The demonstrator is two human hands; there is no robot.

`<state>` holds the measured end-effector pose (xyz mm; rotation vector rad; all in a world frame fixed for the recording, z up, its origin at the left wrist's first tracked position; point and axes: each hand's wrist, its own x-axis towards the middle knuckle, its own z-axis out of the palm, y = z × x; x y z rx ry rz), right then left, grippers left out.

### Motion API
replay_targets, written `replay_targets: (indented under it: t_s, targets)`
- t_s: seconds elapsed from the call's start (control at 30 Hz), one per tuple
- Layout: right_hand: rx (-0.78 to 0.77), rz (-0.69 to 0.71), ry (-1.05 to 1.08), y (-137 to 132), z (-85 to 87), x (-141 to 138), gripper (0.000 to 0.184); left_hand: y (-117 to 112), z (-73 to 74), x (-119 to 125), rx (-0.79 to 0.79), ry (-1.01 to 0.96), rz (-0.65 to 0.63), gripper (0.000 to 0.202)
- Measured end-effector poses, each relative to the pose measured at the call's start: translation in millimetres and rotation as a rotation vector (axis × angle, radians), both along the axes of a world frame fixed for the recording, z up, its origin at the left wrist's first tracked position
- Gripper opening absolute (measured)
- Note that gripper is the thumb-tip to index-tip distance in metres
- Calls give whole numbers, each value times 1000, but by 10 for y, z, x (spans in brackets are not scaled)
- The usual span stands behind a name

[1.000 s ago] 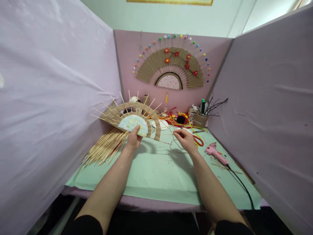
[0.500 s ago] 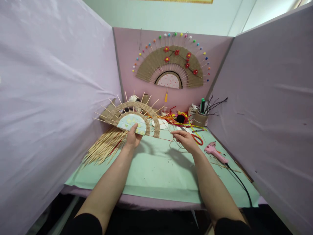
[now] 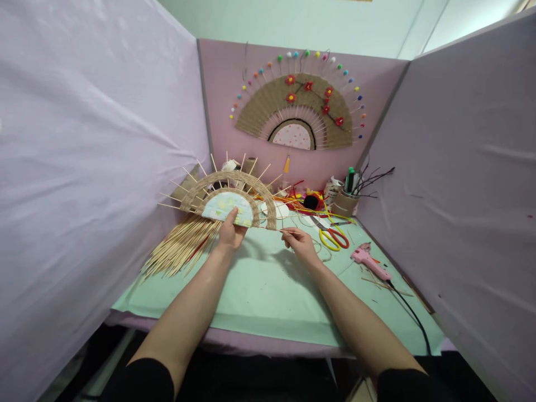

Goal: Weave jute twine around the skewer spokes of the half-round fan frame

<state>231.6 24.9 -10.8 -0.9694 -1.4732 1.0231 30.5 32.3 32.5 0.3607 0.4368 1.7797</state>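
My left hand grips a half-round fan at its lower edge, thumb over the pale blue-green patterned centre. Thin wooden sticks radiate from the fan through two woven bands of brown twine. Just off the fan's lower right end, my right hand is closed in a pinch on a strand of twine, close to the tip of the lowest stick. The fingers partly hide that tip. Loose twine loops on the table behind and right of this hand.
A bundle of thin sticks lies at left. To the right are scissors, a pink glue gun with its cord, and a pot of pens and twigs. A finished fan hangs on the back panel; side panels enclose the table.
My right hand has moved left, closer to the fan's right end, with the twine. The scissors show more fully now. My left hand still holds the fan in nearly the same place.
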Motion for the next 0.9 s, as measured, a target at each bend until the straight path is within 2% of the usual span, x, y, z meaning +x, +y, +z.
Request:
replay_targets:
  t_s: [0.2, 0.3, 0.5, 0.63, 0.77, 0.9]
  targets:
    - [-56, 126, -67, -84, -70, -144, 30, 13, -26, 23, 18, 3, 29, 34]
    - [-16, 140, -167, -125, -75, -160, 31, 35, -46, 19, 5, 11, 57, 35]
    - [295, 16, -370, -159, 47, -44, 25, 47, -76, 7, 37, 120, 86, 38]
    - [404, -122, -417, -101, 136, 105, 25, 67, -109, 10, -3, 164, 47, 37]
    - [394, -186, -472, -32, 136, 204, 26, 74, -121, 16, -29, 169, -3, 31]
    - [249, -156, -467, -9, 123, 226, 29, 70, -106, 1, -57, 136, 3, 28]
